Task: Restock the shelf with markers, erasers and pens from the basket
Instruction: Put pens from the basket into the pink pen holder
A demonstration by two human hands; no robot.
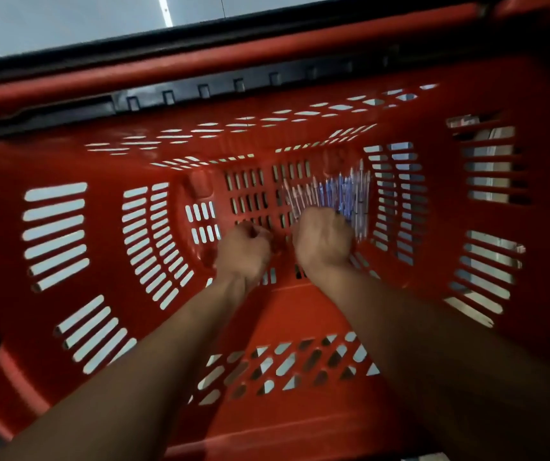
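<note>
Fingers of the right hand [322,237] are curled around a fanned bundle of pens [336,194] at the bottom of the red basket [54,327]. The left hand [243,251] is fisted just beside it; any contents cannot be told through blur.

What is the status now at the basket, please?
Both hands down on the basket floor. Right hand grips a bunch of pens. Left hand curled beside it, contents blurred. Nothing blocking.
</note>
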